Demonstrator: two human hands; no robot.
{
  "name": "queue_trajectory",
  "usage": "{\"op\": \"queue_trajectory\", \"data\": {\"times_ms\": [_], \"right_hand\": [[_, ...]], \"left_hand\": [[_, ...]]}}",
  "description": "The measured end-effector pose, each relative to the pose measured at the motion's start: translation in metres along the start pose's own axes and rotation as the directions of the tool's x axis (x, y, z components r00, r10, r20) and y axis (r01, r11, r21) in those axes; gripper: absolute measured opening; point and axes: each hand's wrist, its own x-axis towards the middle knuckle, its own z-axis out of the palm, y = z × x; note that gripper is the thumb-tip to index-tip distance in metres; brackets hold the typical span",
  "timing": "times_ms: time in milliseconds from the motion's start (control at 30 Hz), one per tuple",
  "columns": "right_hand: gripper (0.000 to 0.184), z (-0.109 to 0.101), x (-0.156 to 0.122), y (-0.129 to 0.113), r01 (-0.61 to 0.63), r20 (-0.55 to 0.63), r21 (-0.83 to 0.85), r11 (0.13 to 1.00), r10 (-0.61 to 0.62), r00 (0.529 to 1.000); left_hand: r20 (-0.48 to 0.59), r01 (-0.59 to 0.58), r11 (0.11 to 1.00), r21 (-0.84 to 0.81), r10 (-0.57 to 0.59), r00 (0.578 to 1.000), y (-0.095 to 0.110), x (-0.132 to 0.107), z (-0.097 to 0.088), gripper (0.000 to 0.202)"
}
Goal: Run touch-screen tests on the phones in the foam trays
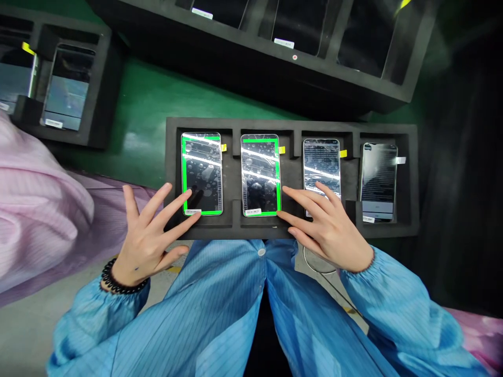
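A black foam tray [291, 228] in front of me holds several phones lying face up in slots. The two on the left, first phone [201, 174] and second phone [260, 175], show green-bordered screens. A third phone [321, 162] and a fourth phone [379, 178] show dark text screens. My left hand [151, 238] is open with fingers spread, fingertips touching the lower edge of the first phone. My right hand [324, 225] is open too, fingers spread over the bottom of the third phone, forefinger by the second phone's lower right corner. Neither hand holds anything.
A larger black foam tray [251, 68] with phones lies behind on the green mat [145, 115]. Another tray [70, 89] with phones sits at far left. A person's pink sleeve [39, 209] lies at left. My blue-clad lap fills the foreground.
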Motion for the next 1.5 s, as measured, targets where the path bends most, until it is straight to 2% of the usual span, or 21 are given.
{"op": "queue_trajectory", "data": {"times_ms": [267,467,900,1100,1267,1500], "right_hand": [[0.026,0.001,0.002,0.001,0.003,-0.011,0.037,0.999,-0.003,1.0],[0.026,0.001,0.009,0.0,0.012,-0.006,0.026,1.0,-0.012,1.0],[0.031,0.018,0.05,-0.017,0.172,0.023,0.031,0.985,-0.173,0.985],[0.03,0.019,0.055,-0.016,0.173,0.013,0.072,0.982,-0.175,0.985],[0.031,0.016,0.063,-0.005,0.154,0.017,0.075,0.985,-0.156,0.988],[0.033,0.015,0.088,0.016,0.058,0.024,0.004,0.998,-0.058,0.998]], "left_hand": [[0.04,0.013,1.0,-0.022,-0.012,0.999,0.008,0.009,0.006,0.059],[0.112,-0.029,0.999,-0.014,0.03,0.993,0.011,0.022,0.01,0.064],[0.117,-0.078,0.997,-0.022,0.08,0.99,0.01,0.026,0.013,0.069],[0.107,-0.072,0.997,-0.015,0.073,0.992,0.007,0.026,0.014,0.064],[0.097,-0.039,0.999,-0.023,0.041,0.994,-0.002,0.039,0.01,0.053],[0.091,-0.057,0.998,-0.019,0.058,0.994,-0.032,0.07,0.009,0.046]]}}
